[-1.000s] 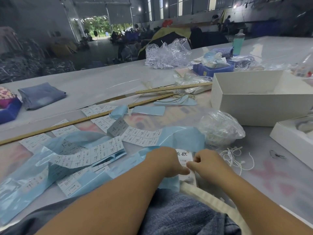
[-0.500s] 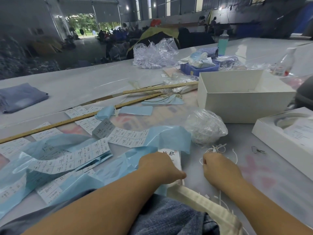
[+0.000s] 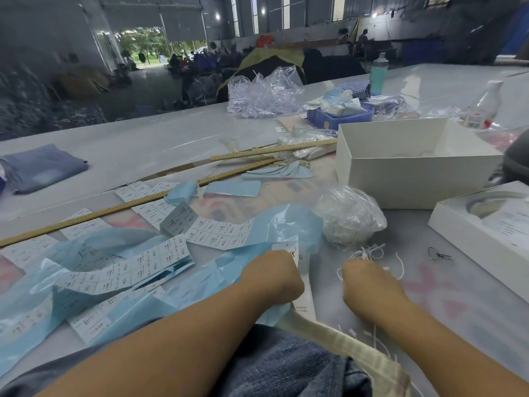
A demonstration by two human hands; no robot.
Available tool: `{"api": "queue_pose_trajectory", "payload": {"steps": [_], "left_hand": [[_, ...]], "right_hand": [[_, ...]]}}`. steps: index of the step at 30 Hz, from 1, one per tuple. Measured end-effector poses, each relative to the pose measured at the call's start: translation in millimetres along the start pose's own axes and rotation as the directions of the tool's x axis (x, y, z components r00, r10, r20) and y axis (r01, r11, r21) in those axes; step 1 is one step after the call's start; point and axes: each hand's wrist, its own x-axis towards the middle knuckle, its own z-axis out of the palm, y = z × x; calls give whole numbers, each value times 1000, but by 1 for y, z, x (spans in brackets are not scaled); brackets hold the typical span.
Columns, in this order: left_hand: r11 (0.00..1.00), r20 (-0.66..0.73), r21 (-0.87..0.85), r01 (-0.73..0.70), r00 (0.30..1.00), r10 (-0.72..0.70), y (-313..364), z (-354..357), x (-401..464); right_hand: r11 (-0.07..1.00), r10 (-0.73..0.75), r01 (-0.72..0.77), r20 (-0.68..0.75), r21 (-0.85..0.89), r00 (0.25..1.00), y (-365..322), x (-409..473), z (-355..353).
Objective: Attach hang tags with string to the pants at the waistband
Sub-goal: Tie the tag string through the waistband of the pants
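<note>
- Left hand (image 3: pixel 272 277), lower centre: fingers curled over a white printed hang tag (image 3: pixel 303 285); whether they grip it cannot be told.
- Right hand (image 3: pixel 369 285), just right: fingers curled at loose white strings (image 3: pixel 372 253); grip cannot be told.
- Blue denim pants (image 3: pixel 286 365) with cream waistband (image 3: pixel 343 342), bottom centre.
- Clear bag of strings (image 3: pixel 349 216), centre right.
- White open cardboard box (image 3: pixel 412 167), upper right.

Right hand (image 3: pixel 369 285) left the hang tag (image 3: pixel 303 290), now at loose strings (image 3: pixel 372 253).
</note>
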Motion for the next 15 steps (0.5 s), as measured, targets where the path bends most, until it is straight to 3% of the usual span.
{"api": "queue_pose_trajectory", "payload": {"steps": [3, 6, 8, 10, 12, 15], "left_hand": [[993, -13, -118, 16, 1000, -18, -2, -2, 0], [971, -40, -240, 20, 999, -30, -1, -6, -2], [958, -59, -288, 15, 998, -33, 1, -10, -3], [939, -95, -343, 4, 995, -39, 0, -12, -3], [919, -139, -395, -2, 989, -57, -1, -15, -2], [887, -136, -462, 22, 986, -96, -4, -20, -2]], "right_hand": [[971, 34, -2, -130, 238, 991, 2, 2, -3], [864, 129, 9, -238, 503, 963, 4, 2, -13], [719, 205, -45, -150, 693, 967, 3, 3, -20], [436, 252, -134, 23, 890, 968, 1, 5, -25], [198, 247, -228, 176, 953, 953, -2, 6, -31], [61, 201, -261, 244, 963, 949, -9, 4, -40]]}}
